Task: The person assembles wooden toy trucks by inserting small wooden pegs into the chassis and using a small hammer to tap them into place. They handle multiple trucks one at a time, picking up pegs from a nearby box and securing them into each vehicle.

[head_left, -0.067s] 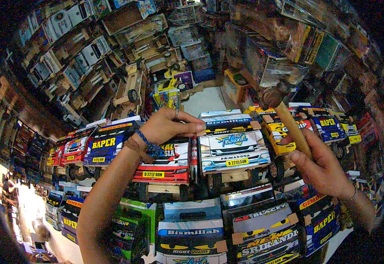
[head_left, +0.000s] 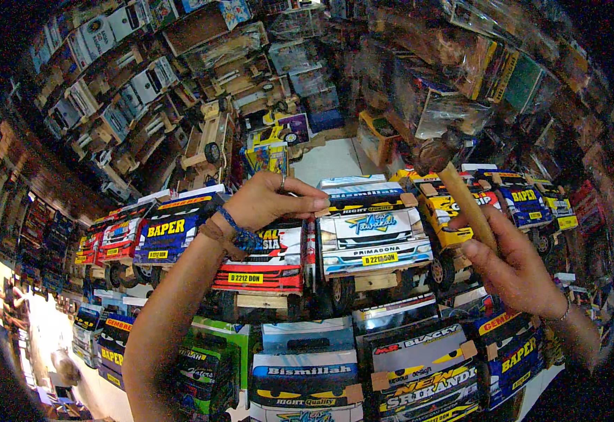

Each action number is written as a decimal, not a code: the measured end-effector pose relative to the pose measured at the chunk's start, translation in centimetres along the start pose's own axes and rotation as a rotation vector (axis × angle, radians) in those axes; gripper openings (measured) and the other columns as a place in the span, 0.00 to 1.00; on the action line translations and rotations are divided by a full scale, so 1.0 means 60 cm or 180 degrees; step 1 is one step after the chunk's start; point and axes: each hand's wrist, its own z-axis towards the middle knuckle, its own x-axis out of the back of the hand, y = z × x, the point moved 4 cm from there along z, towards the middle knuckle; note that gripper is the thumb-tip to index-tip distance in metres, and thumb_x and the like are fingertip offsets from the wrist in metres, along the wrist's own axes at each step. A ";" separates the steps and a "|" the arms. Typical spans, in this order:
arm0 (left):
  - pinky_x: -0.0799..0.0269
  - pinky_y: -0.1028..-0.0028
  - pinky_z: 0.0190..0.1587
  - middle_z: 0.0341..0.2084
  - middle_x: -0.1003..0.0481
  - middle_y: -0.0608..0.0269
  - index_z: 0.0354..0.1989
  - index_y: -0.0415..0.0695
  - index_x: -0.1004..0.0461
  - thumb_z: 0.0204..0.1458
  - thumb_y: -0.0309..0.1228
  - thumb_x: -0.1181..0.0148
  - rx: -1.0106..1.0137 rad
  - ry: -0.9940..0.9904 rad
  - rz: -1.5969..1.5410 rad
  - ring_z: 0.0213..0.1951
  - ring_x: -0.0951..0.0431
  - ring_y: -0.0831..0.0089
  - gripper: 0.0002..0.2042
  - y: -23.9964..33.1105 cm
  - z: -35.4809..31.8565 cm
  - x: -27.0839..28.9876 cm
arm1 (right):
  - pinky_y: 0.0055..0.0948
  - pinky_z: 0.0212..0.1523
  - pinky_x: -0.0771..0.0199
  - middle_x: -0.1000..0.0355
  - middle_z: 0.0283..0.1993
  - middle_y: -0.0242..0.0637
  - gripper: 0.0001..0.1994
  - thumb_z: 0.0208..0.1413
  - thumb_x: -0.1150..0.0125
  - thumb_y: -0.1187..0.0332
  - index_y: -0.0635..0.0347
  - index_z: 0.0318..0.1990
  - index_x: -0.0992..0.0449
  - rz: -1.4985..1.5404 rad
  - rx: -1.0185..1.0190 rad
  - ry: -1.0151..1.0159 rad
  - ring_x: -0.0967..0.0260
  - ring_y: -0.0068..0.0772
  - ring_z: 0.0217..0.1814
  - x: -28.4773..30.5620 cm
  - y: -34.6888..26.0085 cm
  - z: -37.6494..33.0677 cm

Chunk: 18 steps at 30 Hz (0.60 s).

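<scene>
My left hand (head_left: 279, 200), with a bracelet and a cord at the wrist, pinches a small tan wooden tab (head_left: 322, 212) against the upper left corner of a white and blue toy truck (head_left: 373, 228). A matching tab (head_left: 408, 200) sits on that truck's upper right corner. In my right hand (head_left: 514, 264) is a hammer (head_left: 468, 207), gripped by its pale wooden handle. Its dark head is raised above a yellow toy truck (head_left: 454, 228), beside the white one. Under my left wrist stands a red and white toy truck (head_left: 261, 271), partly covered.
Blue toy trucks (head_left: 166, 235) (head_left: 525, 204) extend the row to both sides. Nearer me is another row, including a white truck front (head_left: 303, 387) and a grey and yellow one (head_left: 426, 373). Wooden truck bodies (head_left: 208, 141) and wrapped stacks (head_left: 454, 112) crowd the back.
</scene>
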 end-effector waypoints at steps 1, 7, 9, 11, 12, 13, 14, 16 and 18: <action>0.25 0.79 0.46 0.38 0.19 0.58 0.47 0.34 0.22 0.55 0.30 0.36 -0.0031 -0.0036 0.0133 0.39 0.20 0.76 0.15 0.001 0.000 0.000 | 0.23 0.32 0.38 0.37 0.33 0.27 0.15 0.66 0.47 0.62 0.57 0.55 0.34 -0.0111 -0.0021 0.0058 0.41 0.17 0.34 0.001 0.001 0.000; 0.25 0.81 0.42 0.36 0.19 0.61 0.46 0.36 0.21 0.55 0.32 0.35 -0.0045 0.0005 0.0115 0.37 0.21 0.79 0.14 0.004 -0.001 -0.002 | 0.29 0.36 0.34 0.33 0.34 0.35 0.13 0.65 0.48 0.62 0.57 0.51 0.38 -0.0533 0.0188 -0.0287 0.35 0.24 0.37 -0.015 -0.001 0.004; 0.25 0.82 0.41 0.35 0.18 0.62 0.46 0.37 0.20 0.54 0.32 0.34 -0.0092 -0.0021 0.0049 0.35 0.21 0.81 0.14 0.003 0.001 -0.004 | 0.30 0.37 0.33 0.33 0.34 0.36 0.13 0.65 0.48 0.63 0.57 0.51 0.38 -0.0539 0.0201 -0.0265 0.34 0.26 0.37 -0.019 0.001 0.007; 0.25 0.82 0.40 0.34 0.18 0.63 0.46 0.37 0.20 0.54 0.32 0.34 -0.0089 -0.0024 0.0078 0.35 0.21 0.82 0.14 0.001 0.002 -0.005 | 0.31 0.38 0.32 0.32 0.35 0.36 0.13 0.66 0.49 0.63 0.57 0.52 0.39 -0.0536 0.0194 -0.0239 0.34 0.27 0.38 -0.021 0.003 0.009; 0.25 0.82 0.40 0.34 0.18 0.63 0.45 0.37 0.20 0.54 0.32 0.34 -0.0084 -0.0017 -0.0010 0.34 0.21 0.82 0.14 0.000 0.002 -0.005 | 0.31 0.39 0.32 0.32 0.35 0.36 0.13 0.66 0.49 0.63 0.57 0.52 0.39 -0.0526 0.0187 -0.0224 0.34 0.27 0.38 -0.021 0.004 0.010; 0.25 0.83 0.40 0.34 0.18 0.63 0.45 0.37 0.20 0.54 0.32 0.34 -0.0066 0.0014 -0.0080 0.34 0.21 0.82 0.14 -0.001 0.002 -0.005 | 0.31 0.39 0.32 0.32 0.35 0.36 0.13 0.66 0.49 0.63 0.57 0.52 0.39 -0.0549 0.0184 -0.0214 0.34 0.27 0.38 -0.021 0.005 0.010; 0.25 0.83 0.39 0.34 0.18 0.63 0.45 0.37 0.20 0.54 0.32 0.34 -0.0046 0.0042 -0.0148 0.34 0.21 0.83 0.14 -0.002 0.002 -0.004 | 0.31 0.39 0.32 0.32 0.35 0.36 0.13 0.66 0.49 0.63 0.57 0.52 0.39 -0.0508 0.0170 -0.0232 0.34 0.27 0.38 -0.021 0.005 0.010; 0.25 0.83 0.39 0.33 0.18 0.64 0.45 0.37 0.20 0.54 0.33 0.34 -0.0048 0.0060 0.0020 0.33 0.22 0.83 0.14 -0.001 0.002 -0.003 | 0.32 0.40 0.31 0.32 0.36 0.37 0.14 0.66 0.49 0.63 0.57 0.52 0.39 -0.0530 0.0202 -0.0256 0.33 0.28 0.38 -0.021 0.004 0.009; 0.25 0.84 0.38 0.33 0.18 0.64 0.44 0.37 0.19 0.54 0.33 0.33 -0.0058 0.0050 0.0076 0.32 0.22 0.84 0.14 0.000 0.002 -0.004 | 0.32 0.40 0.31 0.32 0.36 0.37 0.13 0.66 0.49 0.63 0.58 0.52 0.39 -0.0514 0.0238 -0.0246 0.33 0.28 0.38 -0.020 0.002 0.008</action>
